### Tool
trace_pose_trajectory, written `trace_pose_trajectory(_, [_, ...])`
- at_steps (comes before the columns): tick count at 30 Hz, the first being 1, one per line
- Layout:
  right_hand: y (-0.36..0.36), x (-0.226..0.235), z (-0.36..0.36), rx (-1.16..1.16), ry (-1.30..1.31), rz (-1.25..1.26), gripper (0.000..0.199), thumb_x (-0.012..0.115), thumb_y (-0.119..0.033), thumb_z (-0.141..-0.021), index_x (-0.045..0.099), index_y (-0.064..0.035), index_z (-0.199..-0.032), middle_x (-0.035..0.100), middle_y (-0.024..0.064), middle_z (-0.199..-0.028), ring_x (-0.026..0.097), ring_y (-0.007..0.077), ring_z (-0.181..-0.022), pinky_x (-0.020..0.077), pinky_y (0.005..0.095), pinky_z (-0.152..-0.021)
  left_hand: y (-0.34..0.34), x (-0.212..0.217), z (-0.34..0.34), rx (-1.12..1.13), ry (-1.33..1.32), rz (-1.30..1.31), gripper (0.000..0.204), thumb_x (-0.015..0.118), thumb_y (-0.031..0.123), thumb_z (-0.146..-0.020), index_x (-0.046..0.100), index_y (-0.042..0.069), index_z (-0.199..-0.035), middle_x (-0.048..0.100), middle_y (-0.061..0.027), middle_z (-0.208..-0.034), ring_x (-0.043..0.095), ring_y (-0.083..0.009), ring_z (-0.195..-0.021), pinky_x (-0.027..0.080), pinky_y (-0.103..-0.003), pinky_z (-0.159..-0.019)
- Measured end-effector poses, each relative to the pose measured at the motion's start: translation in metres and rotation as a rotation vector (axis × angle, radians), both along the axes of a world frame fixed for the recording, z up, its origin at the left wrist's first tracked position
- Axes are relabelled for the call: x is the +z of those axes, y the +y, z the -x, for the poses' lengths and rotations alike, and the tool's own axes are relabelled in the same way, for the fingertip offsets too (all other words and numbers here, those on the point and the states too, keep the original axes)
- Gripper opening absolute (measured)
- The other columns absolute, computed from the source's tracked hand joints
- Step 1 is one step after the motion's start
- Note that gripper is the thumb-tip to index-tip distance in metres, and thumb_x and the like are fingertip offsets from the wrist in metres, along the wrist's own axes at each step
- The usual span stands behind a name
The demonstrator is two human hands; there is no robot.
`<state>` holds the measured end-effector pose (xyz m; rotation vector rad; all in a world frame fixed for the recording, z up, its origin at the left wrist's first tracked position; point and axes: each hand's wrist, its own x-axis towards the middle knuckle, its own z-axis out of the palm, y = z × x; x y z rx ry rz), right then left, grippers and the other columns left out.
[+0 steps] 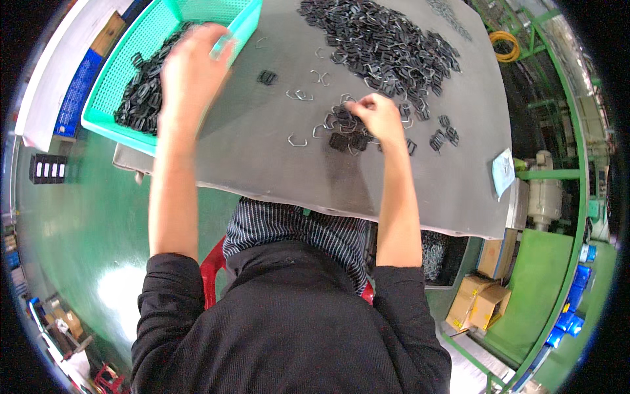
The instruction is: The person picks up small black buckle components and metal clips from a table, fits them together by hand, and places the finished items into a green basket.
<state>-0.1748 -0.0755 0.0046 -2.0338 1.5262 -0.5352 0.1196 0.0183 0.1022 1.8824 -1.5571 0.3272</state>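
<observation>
While the blurred left hand (195, 72) hangs over the mint-green perforated plastic basket (113, 82), its grip cannot be told. Right hand (380, 117): fingers bent at a small cluster of flat black buckles with silvery wire hooks (340, 141) on the grey tabletop (262, 148); pinch unclear.

The grey table (262, 171) has a slightly wavy near edge. At its left edge there is a mint-green basket (125, 72). Toward the far edge lies a big pile of black buckles (387, 52), mixed with metal pieces. Between this pile and the near edge is a smaller heap (341, 121). Several bent wire hooks (299, 96) and one single buckle (267, 77) lie toward the basket. Near the right edge lies a light-blue packet (503, 172); thin pale pieces (449, 16) are scattered by the far right corner.
</observation>
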Motion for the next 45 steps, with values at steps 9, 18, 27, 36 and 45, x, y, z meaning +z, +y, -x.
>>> trace_pose_trajectory(9, [0.005,0.007,0.024,0.011,-0.617,-0.409,0.03,0.073,-0.031,-0.072,0.063,-0.0067,-0.086,0.061,0.0047,-0.071,0.059,0.0147,-0.066,0.0448,0.0271,-0.056,-0.048,-0.115,0.033,-0.101,0.282,-0.613,0.038,0.072,0.025,-0.073,0.057,0.007,-0.103,0.056,-0.0107,-0.098,0.055,-0.0289,-0.1,0.045,-0.038,-0.082])
trace_pose_trajectory(18, [-0.048,-0.016,0.106,-0.336,0.182,-0.116,0.035,0.074,-0.037,-0.069,0.065,-0.0076,-0.084,0.067,0.0093,-0.079,0.064,0.0227,-0.078,0.05,0.036,-0.067,-0.066,-0.117,0.027,-0.158,0.285,-0.543,0.039,0.075,0.019,-0.069,0.056,0.005,-0.101,0.061,-0.0141,-0.096,0.06,-0.0295,-0.091,0.047,-0.039,-0.078])
trace_pose_trajectory(27, [-0.052,0.004,0.109,-0.231,-0.167,-0.211,0.024,0.074,-0.025,-0.069,0.067,-0.0024,-0.073,0.06,0.0027,-0.06,0.053,0.0091,-0.053,0.0413,0.025,-0.051,-0.082,-0.108,0.085,-0.565,1.21,-0.645,0.025,0.066,0.026,-0.082,0.06,0.005,-0.093,0.062,-0.0036,-0.08,0.061,-0.0095,-0.077,0.048,-0.024,-0.059])
trace_pose_trajectory(36, [0.004,0.015,0.134,-0.207,-1.077,-0.507,0.023,0.069,-0.028,-0.079,0.056,-0.0104,-0.088,0.053,-0.0022,-0.068,0.051,0.0046,-0.056,0.0261,0.0163,-0.039,-0.107,-0.113,0.187,-0.475,0.327,-0.698,0.034,0.075,0.033,-0.07,0.064,0.004,-0.084,0.067,-0.0144,-0.084,0.065,-0.0266,-0.083,0.051,-0.038,-0.072])
trace_pose_trajectory(45, [0.002,0.0,0.104,-0.093,-0.106,-0.272,0.033,0.075,-0.031,-0.068,0.066,-0.0058,-0.087,0.064,0.0077,-0.076,0.06,0.0181,-0.068,0.0456,0.0302,-0.059,-0.084,-0.071,0.121,-0.825,1.629,-0.639,0.023,0.065,0.034,-0.083,0.062,0.011,-0.085,0.054,0.0032,-0.068,0.052,-0.0058,-0.067,0.034,-0.018,-0.048])
